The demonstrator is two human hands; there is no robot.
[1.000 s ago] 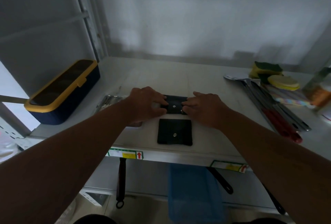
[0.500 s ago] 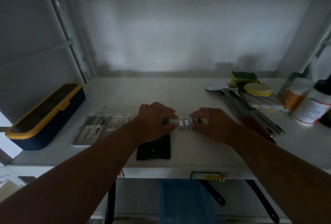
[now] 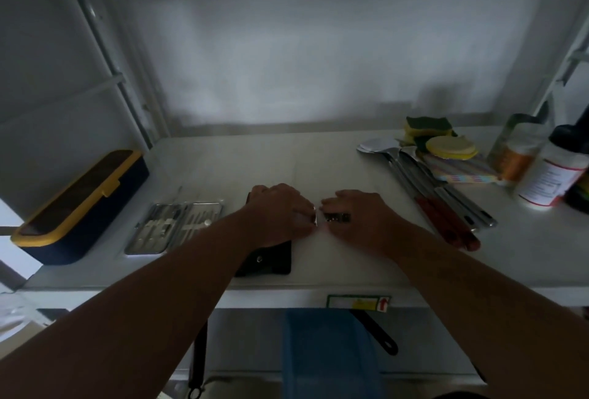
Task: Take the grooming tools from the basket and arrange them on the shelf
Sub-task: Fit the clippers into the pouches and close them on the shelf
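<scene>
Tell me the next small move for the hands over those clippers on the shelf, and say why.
Probably the left hand and right hand should nudge the small metal clippers into a straight row, then lift away. Both hands' fingers sit on the clippers on the shelf, just right of the black pouch, so they are already placed and only need tidying.

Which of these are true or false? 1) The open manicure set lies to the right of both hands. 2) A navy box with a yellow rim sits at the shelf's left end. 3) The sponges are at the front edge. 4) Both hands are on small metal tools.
1) False: the manicure set lies left of the left hand and right hand.
2) True: the navy box is there.
3) False: the sponges sit at the back right.
4) True: fingers touch the small metal tools.
</scene>
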